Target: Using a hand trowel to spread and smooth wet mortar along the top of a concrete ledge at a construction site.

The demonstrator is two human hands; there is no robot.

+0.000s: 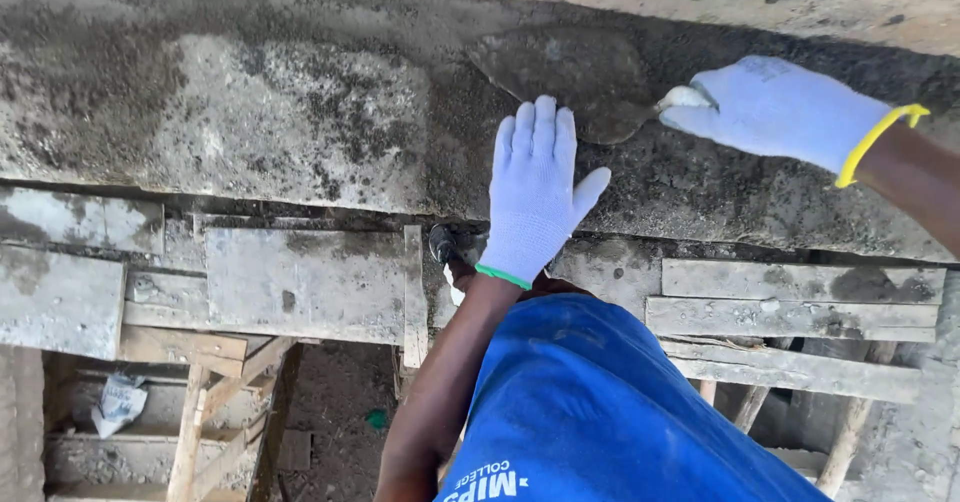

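Note:
My left hand [535, 187], in a white glove with a green cuff, lies flat with fingers spread on the grey wet cement surface [300, 122]. My right hand [775, 107], in a white glove with a yellow cuff, grips the handle of a trowel [570, 77]. The trowel's cement-coated blade rests flat on the surface just above my left fingertips.
Cement-smeared wooden planks [300, 282] form a scaffold platform below the surface. More planks [790, 312] lie at the right. Through a gap, timber braces [200, 412] and ground show far below. My blue-clad leg [600, 412] fills the bottom centre.

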